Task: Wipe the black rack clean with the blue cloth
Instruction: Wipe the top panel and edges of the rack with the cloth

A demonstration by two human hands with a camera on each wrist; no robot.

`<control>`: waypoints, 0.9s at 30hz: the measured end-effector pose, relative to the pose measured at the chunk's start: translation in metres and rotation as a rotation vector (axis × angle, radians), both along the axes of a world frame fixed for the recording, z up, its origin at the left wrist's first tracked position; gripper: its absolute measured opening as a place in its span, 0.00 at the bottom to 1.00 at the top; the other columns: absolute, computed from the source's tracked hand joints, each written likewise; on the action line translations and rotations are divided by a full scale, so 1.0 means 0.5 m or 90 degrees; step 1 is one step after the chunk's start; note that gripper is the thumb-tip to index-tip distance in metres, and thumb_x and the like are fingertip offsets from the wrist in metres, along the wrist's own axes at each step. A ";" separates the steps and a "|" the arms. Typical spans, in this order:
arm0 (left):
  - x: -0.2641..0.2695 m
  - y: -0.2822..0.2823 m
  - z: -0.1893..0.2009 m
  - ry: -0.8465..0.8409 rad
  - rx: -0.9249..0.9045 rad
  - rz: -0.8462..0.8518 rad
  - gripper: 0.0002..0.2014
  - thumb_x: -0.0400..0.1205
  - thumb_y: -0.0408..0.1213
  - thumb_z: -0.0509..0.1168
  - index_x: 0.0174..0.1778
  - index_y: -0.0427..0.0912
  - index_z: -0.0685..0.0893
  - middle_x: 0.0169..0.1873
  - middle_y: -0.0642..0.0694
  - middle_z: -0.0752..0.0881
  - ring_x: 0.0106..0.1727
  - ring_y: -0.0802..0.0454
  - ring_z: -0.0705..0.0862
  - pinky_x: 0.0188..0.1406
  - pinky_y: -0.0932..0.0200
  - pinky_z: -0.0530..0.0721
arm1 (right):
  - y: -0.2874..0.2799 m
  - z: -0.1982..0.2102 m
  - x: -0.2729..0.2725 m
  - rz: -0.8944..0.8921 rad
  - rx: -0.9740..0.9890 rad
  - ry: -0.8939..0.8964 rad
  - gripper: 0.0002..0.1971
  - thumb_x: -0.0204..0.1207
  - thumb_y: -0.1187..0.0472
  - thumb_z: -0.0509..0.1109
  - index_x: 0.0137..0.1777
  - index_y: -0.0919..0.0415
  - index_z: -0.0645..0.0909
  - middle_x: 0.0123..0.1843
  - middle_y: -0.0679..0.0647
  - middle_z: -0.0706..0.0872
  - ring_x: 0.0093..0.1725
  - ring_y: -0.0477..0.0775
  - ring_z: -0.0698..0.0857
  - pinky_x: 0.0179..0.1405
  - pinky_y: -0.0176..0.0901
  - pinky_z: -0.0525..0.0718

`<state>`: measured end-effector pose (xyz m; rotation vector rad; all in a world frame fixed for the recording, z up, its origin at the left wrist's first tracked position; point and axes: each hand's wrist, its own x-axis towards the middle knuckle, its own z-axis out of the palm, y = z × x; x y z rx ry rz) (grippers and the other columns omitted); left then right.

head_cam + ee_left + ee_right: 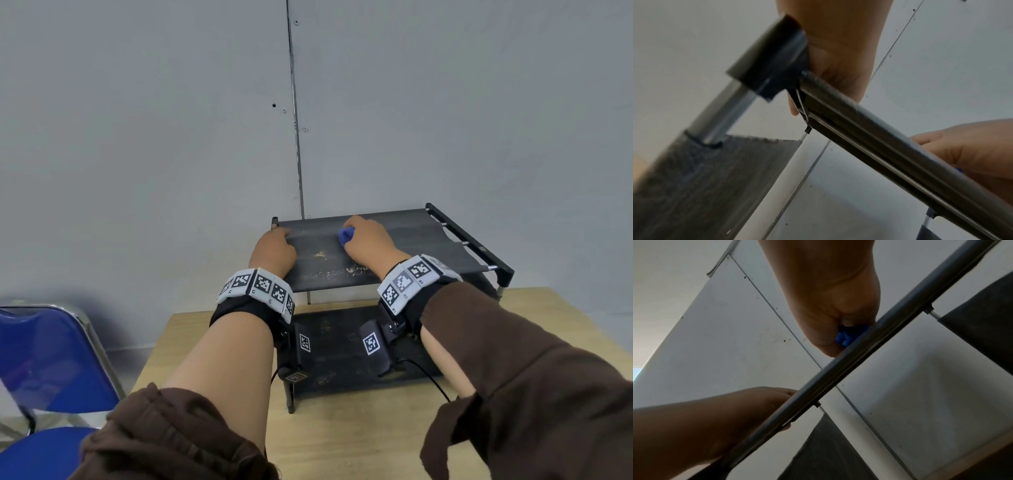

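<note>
The black rack (428, 236) stands on a wooden table against the wall, its top shelf dusty with pale crumbs (352, 270) near the front edge. My right hand (364, 240) grips the bunched blue cloth (345, 235) and presses it on the middle of the top shelf. In the right wrist view the cloth (846, 335) shows between the curled fingers above the shelf's front bar. My left hand (274, 246) holds the rack's left edge near the back left corner. In the left wrist view that hand (838, 65) wraps the corner joint.
A blue folding chair (51, 363) stands at the left of the wooden table (342, 445). The grey wall (171, 137) rises right behind the rack. The rack's lower shelf (335, 363) lies under my wrists, also dusty.
</note>
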<state>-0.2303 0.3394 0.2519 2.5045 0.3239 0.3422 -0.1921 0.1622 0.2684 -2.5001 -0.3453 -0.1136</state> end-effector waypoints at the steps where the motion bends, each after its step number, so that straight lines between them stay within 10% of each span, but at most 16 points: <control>1: -0.003 0.000 0.000 -0.001 -0.008 0.001 0.26 0.81 0.27 0.53 0.78 0.40 0.70 0.77 0.40 0.71 0.77 0.43 0.70 0.76 0.53 0.66 | 0.003 -0.002 -0.007 0.023 0.030 0.002 0.15 0.76 0.67 0.63 0.61 0.60 0.79 0.61 0.60 0.82 0.59 0.60 0.81 0.47 0.41 0.74; 10: -0.034 -0.009 -0.015 -0.038 -0.046 0.044 0.25 0.81 0.28 0.55 0.76 0.40 0.72 0.74 0.38 0.72 0.72 0.42 0.74 0.71 0.54 0.71 | -0.047 0.009 -0.020 -0.062 0.218 -0.108 0.10 0.74 0.68 0.62 0.49 0.60 0.83 0.51 0.52 0.87 0.46 0.50 0.81 0.33 0.33 0.74; 15: -0.025 -0.030 -0.015 -0.052 -0.067 0.045 0.26 0.80 0.23 0.53 0.76 0.39 0.73 0.74 0.37 0.72 0.72 0.41 0.74 0.70 0.56 0.71 | -0.110 0.001 -0.009 -0.167 0.230 -0.131 0.13 0.68 0.67 0.59 0.37 0.46 0.77 0.55 0.54 0.86 0.49 0.55 0.84 0.43 0.45 0.85; 22: 0.003 -0.079 -0.014 -0.060 -0.090 0.029 0.26 0.80 0.21 0.53 0.75 0.38 0.73 0.73 0.35 0.71 0.72 0.40 0.74 0.70 0.57 0.72 | -0.173 -0.021 -0.031 -0.278 0.087 -0.103 0.12 0.73 0.69 0.63 0.54 0.59 0.81 0.62 0.60 0.75 0.58 0.62 0.80 0.55 0.53 0.83; 27: 0.010 -0.083 -0.017 -0.057 -0.083 0.030 0.25 0.80 0.22 0.53 0.75 0.37 0.73 0.73 0.35 0.70 0.71 0.41 0.74 0.70 0.57 0.71 | -0.140 -0.041 -0.053 -0.199 0.096 -0.106 0.13 0.70 0.69 0.63 0.51 0.55 0.82 0.57 0.56 0.76 0.52 0.59 0.80 0.46 0.41 0.75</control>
